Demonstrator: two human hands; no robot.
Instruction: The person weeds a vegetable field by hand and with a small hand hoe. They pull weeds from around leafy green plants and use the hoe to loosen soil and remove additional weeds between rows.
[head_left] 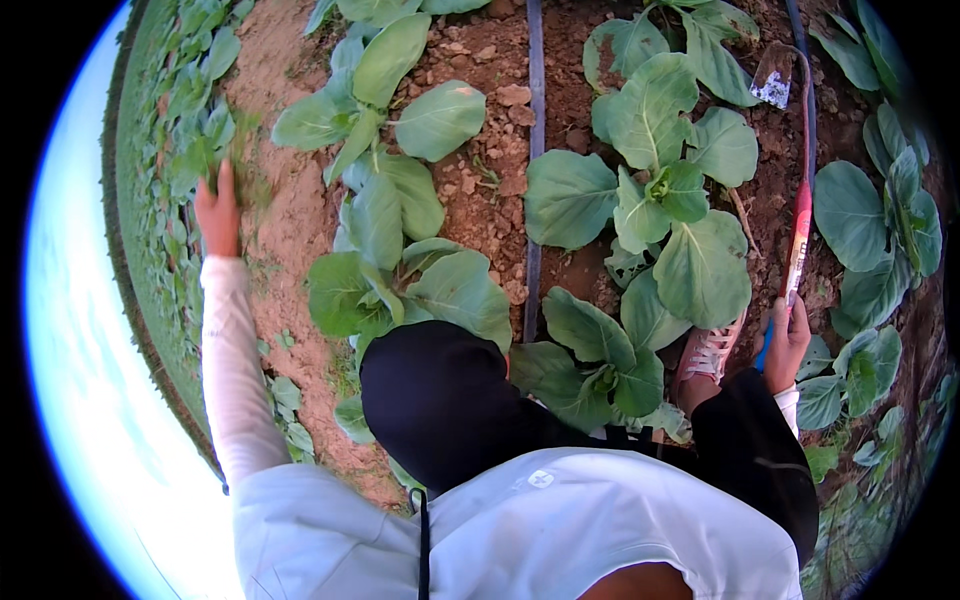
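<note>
Right hand [787, 345] closed around long-handled hoe [799, 235], blade [773, 76] resting on bare soil [290, 215] between leafy plants [655, 190], left hand [217, 212] extended, fingers open, at row edge beside dark irrigation hose [535, 150].

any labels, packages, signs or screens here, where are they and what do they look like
Handle label: a red, white and yellow band wrapped round the hoe's long handle, right side, just above the right hand.
Blade sticker: a small white patch on the lower part of the hoe blade, top right, over soil between the leafy plants.
No packages, signs or screens show.
</note>
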